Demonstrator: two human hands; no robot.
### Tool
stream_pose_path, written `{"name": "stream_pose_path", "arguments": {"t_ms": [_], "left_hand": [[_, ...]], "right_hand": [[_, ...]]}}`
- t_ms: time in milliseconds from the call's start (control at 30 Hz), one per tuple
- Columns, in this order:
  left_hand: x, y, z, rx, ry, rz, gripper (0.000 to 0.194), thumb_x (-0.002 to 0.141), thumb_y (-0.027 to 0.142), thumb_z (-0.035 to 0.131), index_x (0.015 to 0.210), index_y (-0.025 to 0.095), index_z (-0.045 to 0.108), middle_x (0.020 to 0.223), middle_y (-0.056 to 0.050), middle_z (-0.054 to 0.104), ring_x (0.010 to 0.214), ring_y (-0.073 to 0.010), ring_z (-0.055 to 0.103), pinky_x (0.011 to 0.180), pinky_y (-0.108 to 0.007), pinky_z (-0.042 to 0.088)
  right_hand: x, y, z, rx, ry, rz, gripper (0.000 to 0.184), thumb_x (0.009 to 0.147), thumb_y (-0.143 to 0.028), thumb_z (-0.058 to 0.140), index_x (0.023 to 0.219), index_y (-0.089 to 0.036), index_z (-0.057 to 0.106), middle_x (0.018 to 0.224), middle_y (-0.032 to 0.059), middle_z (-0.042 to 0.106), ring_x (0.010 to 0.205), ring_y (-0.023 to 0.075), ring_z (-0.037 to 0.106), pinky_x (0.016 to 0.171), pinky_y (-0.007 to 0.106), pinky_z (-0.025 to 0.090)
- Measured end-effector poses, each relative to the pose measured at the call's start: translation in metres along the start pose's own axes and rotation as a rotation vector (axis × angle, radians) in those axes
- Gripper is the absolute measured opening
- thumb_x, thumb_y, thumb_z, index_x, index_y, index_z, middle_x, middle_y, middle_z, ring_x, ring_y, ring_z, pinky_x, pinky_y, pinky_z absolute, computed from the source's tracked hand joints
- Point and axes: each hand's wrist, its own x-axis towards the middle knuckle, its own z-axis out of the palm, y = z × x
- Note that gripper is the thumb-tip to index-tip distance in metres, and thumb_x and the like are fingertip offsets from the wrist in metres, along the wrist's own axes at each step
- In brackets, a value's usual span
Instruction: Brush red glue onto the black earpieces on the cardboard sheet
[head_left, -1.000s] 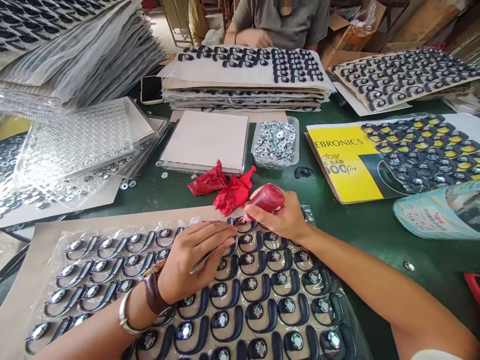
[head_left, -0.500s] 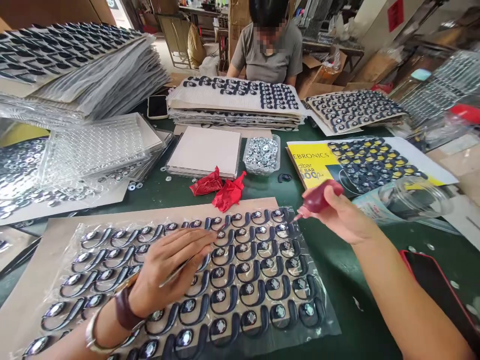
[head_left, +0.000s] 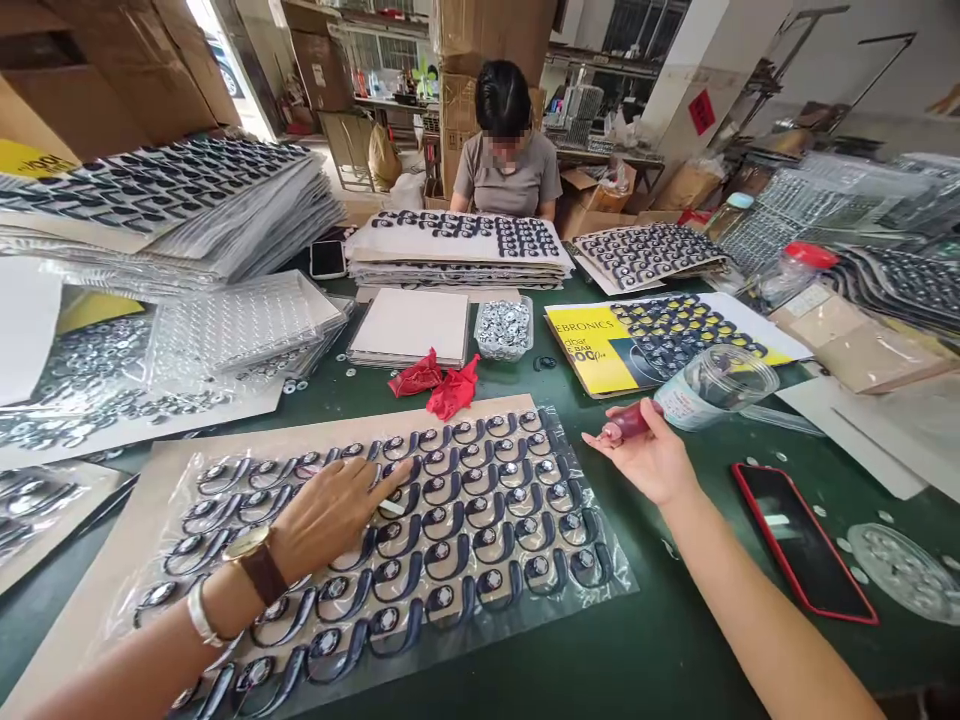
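My right hand [head_left: 660,455] is wrapped around a small squeeze bottle of dark red liquid [head_left: 634,420], raised off the table to the right of the parts sheet, with its nozzle end facing left. Over the middle of the sheet, my left hand [head_left: 330,515] has its index finger stretched out onto one part and its other fingers folded under. What those folded fingers hold is hidden; a small pale piece shows beside them. Rows of dark, hook-shaped parts with shiny round centres [head_left: 487,535] lie on clear plastic film [head_left: 611,575] over brown cardboard [head_left: 169,470].
Crumpled red wrappers [head_left: 452,390], a tub of metal discs [head_left: 504,328] and a white-topped stack [head_left: 412,325] lie beyond the sheet. On the right are a clear jar [head_left: 720,385] and a red-edged phone [head_left: 806,545]. A co-worker [head_left: 506,170] sits opposite, behind stacked sheets [head_left: 457,275].
My head view has tilted up and shifted. The red bottle has moved away from the sheet's right corner, its nozzle no longer over the parts. My left index finger now points out further.
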Motion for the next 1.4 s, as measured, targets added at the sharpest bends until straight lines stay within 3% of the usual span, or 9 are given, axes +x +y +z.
{"name": "stream_pose_path", "arguments": {"t_ms": [200,533,767,933,1067,1233,1300,1333,1400], "left_hand": [[-0.032,-0.024,0.006,0.0,-0.055,-0.063,0.071,0.084,-0.002,0.036,0.15,0.025,0.033,0.085,-0.008,0.06,0.075,-0.0213,0.057,0.068,-0.031,0.045],[-0.053,-0.046,0.01,-0.094,-0.027,-0.064,0.069,0.086,0.002,0.037,0.148,0.032,0.035,0.081,-0.004,0.057,0.069,-0.0169,0.054,0.065,-0.026,0.042],[-0.058,-0.058,0.013,-0.104,-0.042,-0.011,0.071,0.089,0.001,0.035,0.15,0.036,0.03,0.084,-0.004,0.059,0.067,-0.0164,0.053,0.063,-0.026,0.04],[-0.063,-0.061,0.005,-0.196,0.15,-0.059,0.059,0.093,0.005,0.031,0.144,0.033,0.041,0.075,-0.001,0.055,0.059,-0.013,0.047,0.057,-0.023,0.038],[-0.078,-0.037,-0.025,-0.283,0.303,-0.177,0.041,0.098,0.018,0.038,0.139,0.022,0.04,0.084,-0.001,0.055,0.07,-0.0154,0.053,0.062,-0.025,0.045],[-0.096,0.037,-0.069,-0.346,0.457,-0.272,0.038,0.095,0.018,0.042,0.131,0.026,0.052,0.097,-0.008,0.048,0.09,-0.0237,0.053,0.082,-0.043,0.046],[-0.095,0.069,-0.077,-0.339,0.482,-0.295,0.051,0.095,0.015,0.042,0.143,0.032,0.043,0.086,-0.005,0.047,0.077,-0.0198,0.049,0.072,-0.038,0.044],[-0.093,0.083,-0.079,-0.392,0.449,-0.256,0.058,0.094,0.01,0.042,0.147,0.035,0.037,0.083,-0.003,0.049,0.071,-0.017,0.046,0.066,-0.033,0.042],[-0.084,0.106,-0.078,-0.55,0.462,-0.14,0.06,0.094,0.006,0.044,0.15,0.025,0.033,0.085,-0.005,0.057,0.074,-0.0158,0.052,0.065,-0.029,0.046]], "right_hand": [[0.047,0.003,0.041,-0.111,-0.133,-0.132,0.032,0.077,-0.053,0.075,0.082,-0.022,0.069,0.076,0.0001,0.07,0.062,0.0153,0.065,0.081,0.039,0.06],[0.128,0.048,0.119,-0.301,-0.501,0.064,0.042,0.078,-0.057,0.071,0.076,-0.016,0.068,0.057,-0.0006,0.064,0.05,0.0137,0.059,0.062,0.033,0.057],[0.101,0.049,0.108,-0.411,-0.56,0.079,0.042,0.082,-0.057,0.066,0.081,-0.016,0.066,0.062,-0.001,0.063,0.052,0.0134,0.059,0.063,0.033,0.056],[0.081,0.055,0.107,-0.488,-0.483,-0.071,0.043,0.082,-0.06,0.065,0.087,-0.017,0.066,0.07,0.0011,0.069,0.065,0.0156,0.068,0.072,0.033,0.056],[0.091,0.066,0.125,-0.568,-0.371,-0.248,0.038,0.072,-0.051,0.08,0.087,-0.017,0.069,0.076,0.0023,0.073,0.075,0.0182,0.07,0.077,0.032,0.055],[0.072,0.07,0.134,-0.621,-0.171,-0.467,0.031,0.071,-0.044,0.082,0.085,-0.02,0.069,0.087,0.0023,0.075,0.089,0.0187,0.068,0.085,0.03,0.052],[0.049,0.07,0.132,-0.596,-0.075,-0.572,0.031,0.078,-0.049,0.075,0.087,-0.02,0.068,0.083,0.0023,0.074,0.078,0.0175,0.068,0.07,0.028,0.054],[0.035,0.071,0.129,-0.57,-0.071,-0.55,0.033,0.081,-0.052,0.071,0.087,-0.02,0.068,0.077,0.0018,0.073,0.067,0.0161,0.067,0.061,0.027,0.053],[0.007,0.075,0.122,-0.522,-0.116,-0.378,0.038,0.086,-0.056,0.063,0.082,-0.018,0.066,0.062,0.0004,0.068,0.046,0.012,0.058,0.044,0.024,0.046]]}}
